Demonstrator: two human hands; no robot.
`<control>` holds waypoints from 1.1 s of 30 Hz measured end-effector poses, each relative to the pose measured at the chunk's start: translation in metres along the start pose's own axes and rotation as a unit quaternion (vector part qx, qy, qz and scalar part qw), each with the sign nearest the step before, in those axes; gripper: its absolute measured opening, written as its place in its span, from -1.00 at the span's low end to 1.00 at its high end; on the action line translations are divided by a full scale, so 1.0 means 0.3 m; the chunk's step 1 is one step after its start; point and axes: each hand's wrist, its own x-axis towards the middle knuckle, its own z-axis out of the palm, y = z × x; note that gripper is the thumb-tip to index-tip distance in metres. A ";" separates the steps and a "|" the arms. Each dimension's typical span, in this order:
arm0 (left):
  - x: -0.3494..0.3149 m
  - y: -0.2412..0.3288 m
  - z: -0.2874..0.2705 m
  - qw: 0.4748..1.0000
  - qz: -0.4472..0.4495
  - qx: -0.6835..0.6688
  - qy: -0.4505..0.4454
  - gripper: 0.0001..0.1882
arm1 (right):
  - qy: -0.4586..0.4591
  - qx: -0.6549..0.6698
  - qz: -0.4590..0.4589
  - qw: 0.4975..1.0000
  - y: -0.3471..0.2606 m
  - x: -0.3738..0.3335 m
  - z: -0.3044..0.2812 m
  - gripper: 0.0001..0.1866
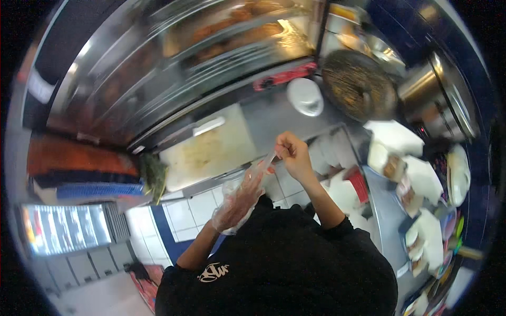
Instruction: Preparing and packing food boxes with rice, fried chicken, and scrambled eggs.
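Note:
A clear, loose disposable plastic glove [229, 223] covers my left hand [240, 203], with its crumpled cuff around the wrist. Inside the film the fingers look stretched out, pointing up and to the right. My bare right hand [295, 155] pinches the glove's drawn-out fingertip end, so the plastic is pulled taut between both hands. They are held in front of my black top, near the counter's edge. Beyond them lies a white cutting board [211, 150] with brownish stains. A knife-like piece with a pale, broad shape [208, 126] rests at its far edge.
A glass display case [226, 47] with browned food stands behind the board. Right of it are a white oval lid or dish [305, 97], a round dark brown block [359, 84] and a steel pot [437, 97]. Open white takeaway boxes [421, 179] with food line the right counter.

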 end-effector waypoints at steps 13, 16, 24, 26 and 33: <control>-0.448 0.557 0.097 0.889 0.023 -0.451 -0.076 -0.37 | -0.217 0.008 0.004 0.976 0.108 0.182 0.798 -0.91; -0.458 0.583 0.114 0.892 0.063 -0.435 -0.102 -0.30 | -0.254 0.042 0.106 0.960 0.151 0.250 0.843 -0.90; -0.309 0.612 0.218 0.709 0.315 0.597 -0.204 -0.19 | -0.245 -0.666 -0.174 0.683 0.415 0.530 0.684 -0.59; -0.218 0.725 0.247 0.726 0.331 0.570 -0.196 -0.15 | -0.283 -0.679 -0.158 0.659 0.438 0.555 0.664 -0.57; -0.012 0.795 0.385 0.734 0.323 0.586 -0.112 -0.26 | -0.417 -0.652 -0.136 0.618 0.323 0.580 0.608 -0.58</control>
